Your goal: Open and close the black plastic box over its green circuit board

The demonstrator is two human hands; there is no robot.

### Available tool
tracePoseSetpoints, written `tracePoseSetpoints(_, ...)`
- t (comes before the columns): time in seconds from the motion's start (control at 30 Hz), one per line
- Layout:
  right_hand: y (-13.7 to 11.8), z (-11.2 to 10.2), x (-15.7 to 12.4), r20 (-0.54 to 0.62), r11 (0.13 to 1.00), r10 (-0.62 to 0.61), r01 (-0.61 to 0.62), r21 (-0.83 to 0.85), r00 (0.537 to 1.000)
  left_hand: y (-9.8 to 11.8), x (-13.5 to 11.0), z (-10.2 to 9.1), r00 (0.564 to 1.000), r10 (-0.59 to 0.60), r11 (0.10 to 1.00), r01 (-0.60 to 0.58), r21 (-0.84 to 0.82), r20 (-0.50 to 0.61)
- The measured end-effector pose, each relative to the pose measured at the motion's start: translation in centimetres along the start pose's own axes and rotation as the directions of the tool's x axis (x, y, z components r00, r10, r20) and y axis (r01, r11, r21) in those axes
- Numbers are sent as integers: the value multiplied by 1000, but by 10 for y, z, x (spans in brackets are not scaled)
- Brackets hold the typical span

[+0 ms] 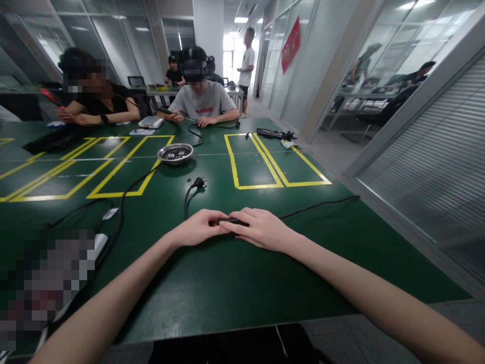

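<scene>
At the middle of the table's near half, both of my hands meet around a narrow black object (235,221). Most of it is hidden by the fingers, so its kind cannot be made out. My left hand (199,227) is closed on its left end, thumb and fingers pinched together. My right hand (263,230) lies over its right part, fingers bent across the top. A black power plug (198,183) rests beyond my left hand, its cord curving down behind that hand. Another black cord (322,206) runs from beside my right hand toward the table's right edge.
On the green table (242,293) are yellow tape rectangles (259,186), a metal bowl (175,154) with small metal parts, and a folded black tripod-like item (275,134). A blurred-out item (53,273) and cables lie at left. Two people sit across the table.
</scene>
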State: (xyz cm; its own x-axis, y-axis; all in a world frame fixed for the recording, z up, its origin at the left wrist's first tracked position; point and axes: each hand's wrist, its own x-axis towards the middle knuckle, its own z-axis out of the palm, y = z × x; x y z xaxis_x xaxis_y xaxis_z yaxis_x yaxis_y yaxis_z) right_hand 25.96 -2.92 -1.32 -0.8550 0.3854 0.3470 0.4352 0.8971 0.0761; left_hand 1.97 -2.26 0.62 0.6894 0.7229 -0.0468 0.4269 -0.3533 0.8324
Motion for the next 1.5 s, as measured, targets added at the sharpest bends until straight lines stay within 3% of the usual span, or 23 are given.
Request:
tracePoseSetpoints(0.07,2,4,0,8,999,37,-37,19,999,-2,-1,0,999,11,1000,-11,4,-30)
tracePoseSetpoints(0.13,7,7,-2,27,994,99,-100,47,995,-7,-3,2,980,83,993,-64,104,-182)
tracePoseSetpoints(0.17,9,8,-3,39,987,141,-144,67,989,-9,-4,4,946,159,974,-103,201,-282)
tracePoseSetpoints(0.23,17,10,-7,55,962,248,-252,109,967,-14,-5,6,875,343,895,-194,401,-341)
tracePoseSetpoints(0.3,28,10,-12,35,917,368,-369,149,929,-17,-5,7,821,420,844,-198,498,-387)
tracePoseSetpoints(0.37,42,7,-18,-37,860,491,-478,176,870,-19,-5,6,804,433,835,-189,517,-407)
tracePoseSetpoints(0.43,58,3,-25,-138,790,611,-589,171,780,-21,-4,5,830,417,843,-200,500,-371)
tracePoseSetpoints(0.53,84,-8,-39,-302,656,739,-746,118,602,-22,-3,6,882,385,850,-223,477,-273)
tracePoseSetpoints(0.63,105,-20,-55,-463,524,774,-847,88,431,-23,-1,8,905,353,854,-209,477,-236)
tracePoseSetpoints(0.7,114,-27,-65,-510,420,795,-904,74,328,-24,0,9,909,347,853,-203,481,-230)
tracePoseSetpoints(0.83,125,-32,-81,-459,192,873,-981,6,168,-27,1,10,900,371,842,-224,491,-227)
tracePoseSetpoints(1.0,130,-25,-90,-226,1,974,-998,-65,15,-29,2,10,900,373,837,-221,501,-226)
tracePoseSetpoints(1.1,131,-22,-92,-171,-18,985,-998,-64,-7,-29,2,10,903,370,838,-222,498,-220)
tracePoseSetpoints(1.27,134,-30,-99,-462,37,887,-999,33,17,-28,2,10,901,378,836,-234,496,-213)
tracePoseSetpoints(1.37,136,-34,-102,-549,62,836,-997,45,27,-27,2,11,897,387,835,-242,493,-215)
tracePoseSetpoints(1.43,136,-34,-102,-510,67,859,-998,24,45,-26,2,11,895,390,835,-245,492,-217)
tracePoseSetpoints(1.5,135,-32,-100,-397,51,916,-999,-19,54,-25,1,11,895,389,836,-244,491,-217)
